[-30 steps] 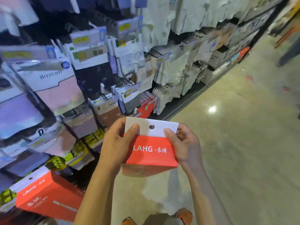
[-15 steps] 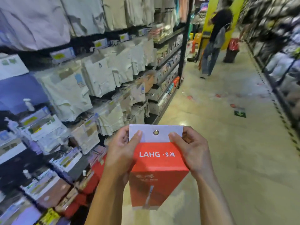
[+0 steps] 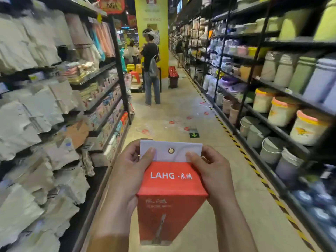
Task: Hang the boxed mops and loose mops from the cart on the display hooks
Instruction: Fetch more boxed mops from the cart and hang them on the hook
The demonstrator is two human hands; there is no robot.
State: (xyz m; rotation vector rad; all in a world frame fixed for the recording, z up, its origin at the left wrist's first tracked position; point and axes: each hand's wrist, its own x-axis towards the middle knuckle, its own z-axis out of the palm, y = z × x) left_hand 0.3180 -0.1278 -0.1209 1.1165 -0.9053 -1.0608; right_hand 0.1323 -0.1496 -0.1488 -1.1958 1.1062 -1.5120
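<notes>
Both hands [image 3: 214, 171] grip boxed mop [image 3: 171, 188]; person [image 3: 151, 70] stands in aisle ahead.

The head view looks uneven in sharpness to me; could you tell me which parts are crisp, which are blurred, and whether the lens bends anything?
In the head view, the red box and both hands, left hand and right hand, are crisp; the left shelves and lower-right shelving smear with motion blur; the wide-angle lens bows the shelf uprights outward; the floor shows soft overhead glare.
</notes>
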